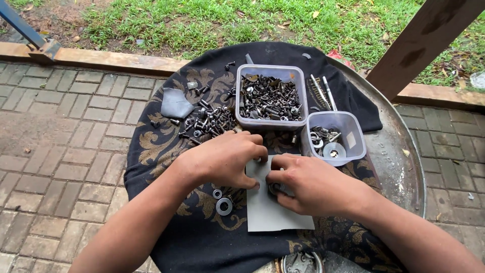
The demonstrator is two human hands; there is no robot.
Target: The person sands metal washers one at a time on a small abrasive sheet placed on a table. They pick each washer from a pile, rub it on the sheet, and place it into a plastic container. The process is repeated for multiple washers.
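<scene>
My left hand [225,159] rests palm down on the top left part of a grey sheet [273,210] lying on a black patterned cloth [166,146]. My right hand [308,184] presses a small round metal part onto the sheet; its fingers hide most of the part. Two metal washers [222,202] lie on the cloth just below my left hand. Behind my hands stands a clear tub of dark screws and bolts [270,96], with a loose pile of bolts and nuts [207,121] to its left.
A smaller clear tub of washers [333,139] stands at the right on the round metal table [399,156]. A grey scrap [174,103] and two long screws [323,91] lie on the cloth. A wooden post [419,43], brick paving [55,131] and grass surround the table.
</scene>
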